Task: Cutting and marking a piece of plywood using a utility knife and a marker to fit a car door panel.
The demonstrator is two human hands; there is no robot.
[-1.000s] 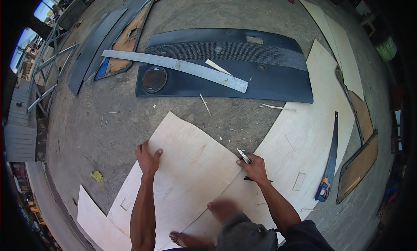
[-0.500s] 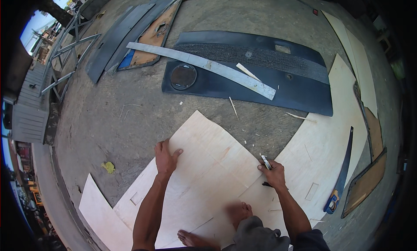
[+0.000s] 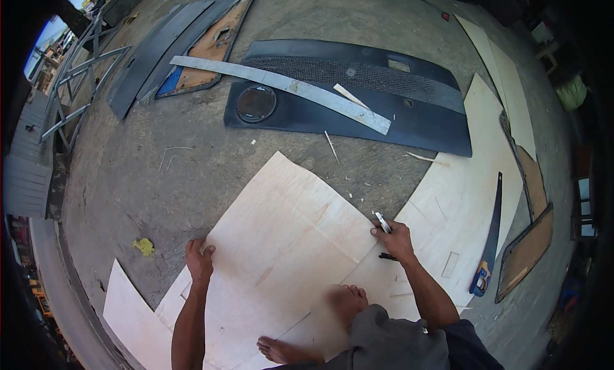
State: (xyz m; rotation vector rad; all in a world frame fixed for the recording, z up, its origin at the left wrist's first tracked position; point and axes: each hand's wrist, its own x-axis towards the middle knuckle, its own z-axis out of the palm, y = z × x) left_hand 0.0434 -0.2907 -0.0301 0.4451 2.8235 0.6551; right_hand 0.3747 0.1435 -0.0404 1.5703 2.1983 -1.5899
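A pale thin plywood sheet (image 3: 275, 223) lies in front of me, one corner pointing away and its far right edge slightly curved. At its left edge my left hand (image 3: 199, 261) grips the wood, thumb on top and fingers over the side. My right hand (image 3: 398, 241) is closed around a utility knife (image 3: 382, 223), its tip pointing away from me, beside the sheet's right corner. A small black object (image 3: 387, 256) lies just below that hand. Underneath and to the right extends a larger plywood sheet (image 3: 476, 140).
A dark door panel (image 3: 345, 136) lies beyond, with a metal strip (image 3: 288, 87) across it. To the right is a handsaw (image 3: 492, 242) on the plywood, near brown panels (image 3: 524, 255). My bare foot (image 3: 281, 351) rests on the wood. A yellow scrap (image 3: 144, 246) lies left.
My left hand has slid back toward me along the sheet's left edge. The right hand keeps the knife near the right corner. The whole view has shifted slightly.
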